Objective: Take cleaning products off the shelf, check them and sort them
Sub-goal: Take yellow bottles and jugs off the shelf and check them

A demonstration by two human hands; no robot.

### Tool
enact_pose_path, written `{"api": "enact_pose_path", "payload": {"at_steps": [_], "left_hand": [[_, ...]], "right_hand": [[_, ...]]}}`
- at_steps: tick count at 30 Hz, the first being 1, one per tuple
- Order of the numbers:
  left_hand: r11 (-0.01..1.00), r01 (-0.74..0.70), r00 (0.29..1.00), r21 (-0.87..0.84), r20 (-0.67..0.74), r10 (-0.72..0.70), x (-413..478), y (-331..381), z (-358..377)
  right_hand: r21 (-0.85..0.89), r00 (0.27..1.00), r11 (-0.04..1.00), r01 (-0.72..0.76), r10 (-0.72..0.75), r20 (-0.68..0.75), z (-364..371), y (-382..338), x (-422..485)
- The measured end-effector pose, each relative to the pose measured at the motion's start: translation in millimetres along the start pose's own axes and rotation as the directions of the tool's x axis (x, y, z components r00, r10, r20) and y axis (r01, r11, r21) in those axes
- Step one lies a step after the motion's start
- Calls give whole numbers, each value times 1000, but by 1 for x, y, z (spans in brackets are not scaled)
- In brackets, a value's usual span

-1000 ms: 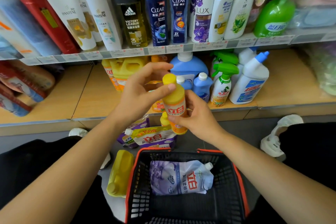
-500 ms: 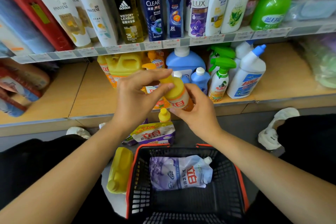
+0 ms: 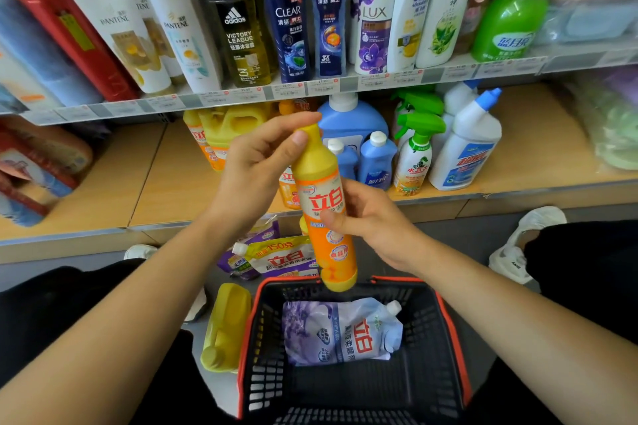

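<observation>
I hold a yellow and orange dish-soap bottle (image 3: pixel 324 203) nearly upright in front of the lower shelf, label facing me. My left hand (image 3: pixel 255 169) pinches its yellow cap and neck. My right hand (image 3: pixel 369 221) grips the bottle's middle from the right. Below it stands a black basket with a red rim (image 3: pixel 448 321); a lavender refill pouch (image 3: pixel 341 335) lies inside.
A yellow jug (image 3: pixel 226 324) lies on the floor left of the basket. Refill pouches (image 3: pixel 279 255) lie beyond the basket. The lower shelf (image 3: pixel 165 179) carries blue bottles (image 3: pixel 376 159), a green spray bottle (image 3: pixel 414 155) and a white toilet cleaner (image 3: pixel 466 148). Shampoo bottles (image 3: pixel 290 17) fill the upper shelf.
The bottle was tipped with its cap toward me half a second ago; it now stands nearly upright again with the label showing. Both hands stay on it.
</observation>
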State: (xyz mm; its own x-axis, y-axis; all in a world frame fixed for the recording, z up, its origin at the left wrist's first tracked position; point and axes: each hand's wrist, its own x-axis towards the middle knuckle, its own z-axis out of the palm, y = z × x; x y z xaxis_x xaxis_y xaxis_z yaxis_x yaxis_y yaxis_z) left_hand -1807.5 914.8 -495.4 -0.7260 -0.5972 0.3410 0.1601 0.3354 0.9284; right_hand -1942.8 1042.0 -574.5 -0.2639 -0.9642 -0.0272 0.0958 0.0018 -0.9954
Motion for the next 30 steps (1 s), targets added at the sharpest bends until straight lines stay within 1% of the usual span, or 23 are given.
{"api": "enact_pose_path", "payload": {"at_steps": [2,5,7,9,11,13,15,16,19,24,25,28,30], "left_hand": [[999,33,999,-26,40,-32,1,-1,-3],[990,90,992,-110,102,-79,0,-1,-4],[984,108,989,-144,118,-91,-3,0,-2],[989,93,992,-114,94,-82,-5,0,2],[996,62,995,-69,83,-56,-8,-1,6],[999,31,995,-19,93,-29,-11,-2,11],[1000,5,994,6,113,-6,-14,0,16],[1000,-8,992,10,122,6,-14,1,17],[993,-71,992,98,109,60,-15,3,17],[950,-178,981,255,118,152,-15,3,17],[951,-179,981,252,117,153,-15,2,17],[978,-119,990,173,91,105,-13,1,14],[971,-116,991,208,95,98,-13,1,14]], "right_hand": [[87,995,994,-67,61,74,-1,0,-1],[161,983,979,-125,101,151,-4,-4,-2],[172,979,975,-141,112,169,-6,-6,-2],[168,979,975,-144,116,165,-5,-6,-1],[137,989,986,-97,79,127,-2,-8,1],[32,1000,999,-2,2,12,2,-11,4],[-97,991,992,75,-85,-104,3,-13,4],[-141,983,985,103,-122,-134,2,-13,4],[-189,973,971,146,-175,-151,0,-15,2],[-220,971,966,138,-176,-161,-3,-16,0],[-224,972,965,134,-172,-163,-4,-17,-1],[-243,972,961,133,-174,-157,-4,-16,-3],[-232,975,964,126,-164,-152,-4,-15,-3]]}}
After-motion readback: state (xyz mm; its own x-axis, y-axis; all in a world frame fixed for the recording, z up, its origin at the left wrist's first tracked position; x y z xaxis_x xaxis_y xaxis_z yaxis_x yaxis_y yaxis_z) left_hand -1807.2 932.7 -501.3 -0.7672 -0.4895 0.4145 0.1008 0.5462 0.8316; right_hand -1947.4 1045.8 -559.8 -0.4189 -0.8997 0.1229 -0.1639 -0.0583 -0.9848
